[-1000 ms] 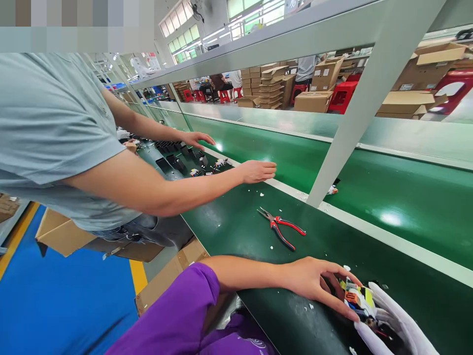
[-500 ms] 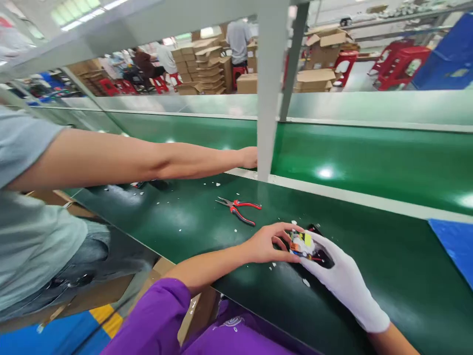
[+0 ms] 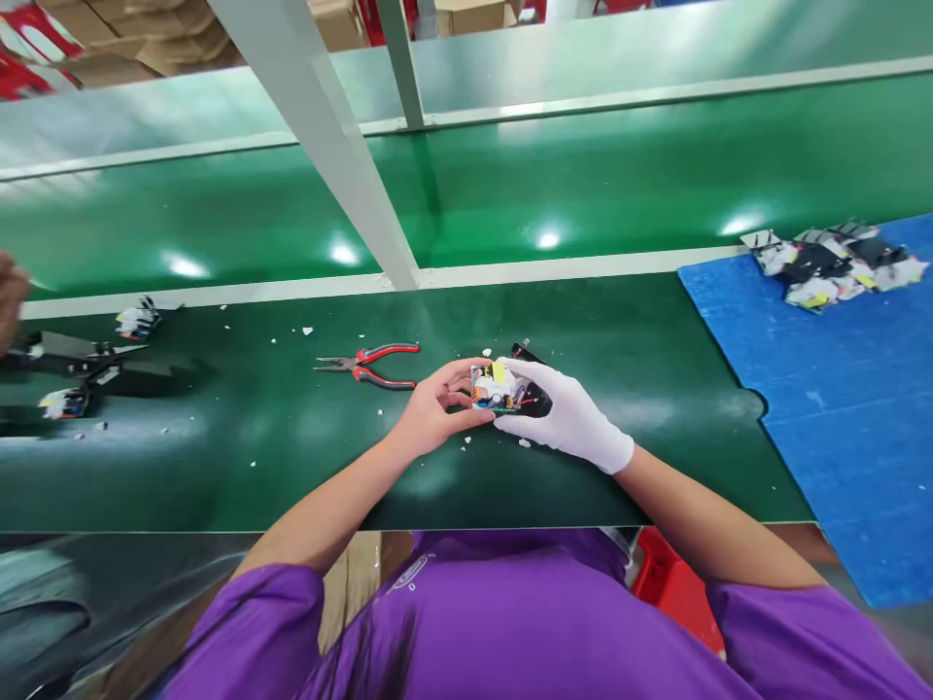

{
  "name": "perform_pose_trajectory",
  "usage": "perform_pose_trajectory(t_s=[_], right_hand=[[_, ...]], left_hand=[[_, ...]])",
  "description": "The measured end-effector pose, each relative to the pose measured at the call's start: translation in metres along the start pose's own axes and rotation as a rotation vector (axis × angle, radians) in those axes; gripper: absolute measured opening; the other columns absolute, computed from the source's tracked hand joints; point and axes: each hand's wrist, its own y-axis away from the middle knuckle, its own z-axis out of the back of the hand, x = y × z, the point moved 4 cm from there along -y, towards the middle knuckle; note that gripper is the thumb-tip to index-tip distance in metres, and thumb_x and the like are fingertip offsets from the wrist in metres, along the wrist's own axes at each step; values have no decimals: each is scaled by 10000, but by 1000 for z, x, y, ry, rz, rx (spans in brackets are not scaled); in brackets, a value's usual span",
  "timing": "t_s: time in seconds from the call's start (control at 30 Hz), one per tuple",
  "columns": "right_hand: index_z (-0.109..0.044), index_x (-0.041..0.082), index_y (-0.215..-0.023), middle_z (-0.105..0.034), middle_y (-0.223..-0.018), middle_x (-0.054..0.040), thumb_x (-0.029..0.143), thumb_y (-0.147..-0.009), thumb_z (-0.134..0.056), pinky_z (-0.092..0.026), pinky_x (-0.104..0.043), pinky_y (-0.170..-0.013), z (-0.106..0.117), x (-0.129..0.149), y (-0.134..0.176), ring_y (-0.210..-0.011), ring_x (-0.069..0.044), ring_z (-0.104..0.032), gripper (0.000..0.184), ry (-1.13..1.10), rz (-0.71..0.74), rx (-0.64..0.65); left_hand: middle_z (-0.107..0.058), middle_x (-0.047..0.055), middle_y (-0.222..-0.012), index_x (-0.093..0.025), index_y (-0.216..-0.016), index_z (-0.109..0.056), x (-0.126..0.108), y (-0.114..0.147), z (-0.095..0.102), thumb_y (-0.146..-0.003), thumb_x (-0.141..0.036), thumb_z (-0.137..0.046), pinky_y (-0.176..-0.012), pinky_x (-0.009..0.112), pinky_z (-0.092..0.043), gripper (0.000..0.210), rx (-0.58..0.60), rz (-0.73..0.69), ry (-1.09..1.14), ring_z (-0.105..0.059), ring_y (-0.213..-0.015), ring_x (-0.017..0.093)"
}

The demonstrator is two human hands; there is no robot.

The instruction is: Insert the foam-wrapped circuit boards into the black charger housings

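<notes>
Green bench (image 3: 219, 476), circuit board (image 3: 492, 388) partly hidden by gloved right hand (image 3: 575, 420).

Factory workshop, long green conveyor (image 3: 641, 185), dark green workbench (image 3: 219, 476), pliers (image 3: 357, 366), piled circuit assemblies (image 3: 816, 270), cardboard boxes (image 3: 470, 19)

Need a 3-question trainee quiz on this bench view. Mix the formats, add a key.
1. True or false: the pliers lie with their tips pointing away from the left hand.
2. Multiple choice: what holds the circuit board?
A) The bare hand only
B) The gloved hand only
C) Both hands
3. Fill in: the pile of assemblies sits at the far edge of the ____ mat.

Key:
1. True; the handles are toward the hand.
2. C; the bare left hand and the white-gloved right hand grip it from either side.
3. Blue.
</notes>
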Motion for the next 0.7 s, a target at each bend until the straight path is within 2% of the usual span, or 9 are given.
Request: perform_pose_trajectory(t_s=[0.23,0.5,0.63,0.7], right_hand=[[-608,207,-1260,-730,-1153,-79,348,-808,-742,-583,-386,-901,1,0,0,-966,-230,-719,492,-27,-9,-53],[-591,225,-1260,-727,-1145,-68,364,-825,-742,-610,-359,-848,4,5,3,-916,-211,-728,481,77,49,-126],[-565,221,-1267,-723,-1150,-70,361,-866,-713,-615,-334,-815,5,9,5,-897,-195,-732,450,141,161,-176],[-556,225,-1268,-725,-1143,-72,346,-878,-706,-613,-325,-805,5,9,6,-899,-195,-733,435,192,213,-198]], left_hand=[[-724,94,-1074,-204,-1269,-609,1,2,-1,-664,-372,-855,-759,287,-597,674,37,-56,-90,-687,-907,183],[-719,104,-1074,-230,-1428,-502,-3,6,-2,-743,-332,-806,-798,318,-608,756,158,-54,-18,-684,-921,192],[-722,108,-1052,-226,-1450,-480,-3,7,-3,-764,-354,-798,-814,328,-605,767,201,-58,22,-689,-925,199],[-737,106,-1000,-202,-1398,-544,-5,6,-3,-779,-415,-778,-809,329,-605,695,147,-65,23,-700,-888,199]])
